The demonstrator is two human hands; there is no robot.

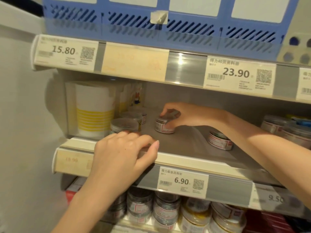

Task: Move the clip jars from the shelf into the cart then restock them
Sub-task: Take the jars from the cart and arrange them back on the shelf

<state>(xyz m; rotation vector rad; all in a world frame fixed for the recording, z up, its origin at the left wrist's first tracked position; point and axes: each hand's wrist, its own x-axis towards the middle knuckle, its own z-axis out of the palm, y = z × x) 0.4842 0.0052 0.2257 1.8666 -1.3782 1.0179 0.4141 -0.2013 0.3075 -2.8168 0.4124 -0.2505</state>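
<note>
At centre frame, on the grey shelf [185, 145], the right hand [181, 115] reaches in from the right and pinches the lid of a jar [164, 126], fingers curled over its top; the jar stands on the shelf floor or just above it, I cannot tell which. Lower left of centre, the left hand [124, 153] rests on the shelf's front edge, fingers loosely bent over the lip and holding nothing. To the left of the held jar a short row [125, 124] of jars runs back beside a striped box [94, 110]. Another jar [219, 140] lies tilted at centre right, under the right forearm, and more jars [284, 126] sit at the right edge. Much of the shelf floor between these groups is bare. The cart is out of view, so whether this jar is coming off or going back I cannot tell; judging by the gaps, the job looks partway through, with several jars left to handle. Bottom of frame, a lower shelf holds stacked jars [166, 211]
</note>
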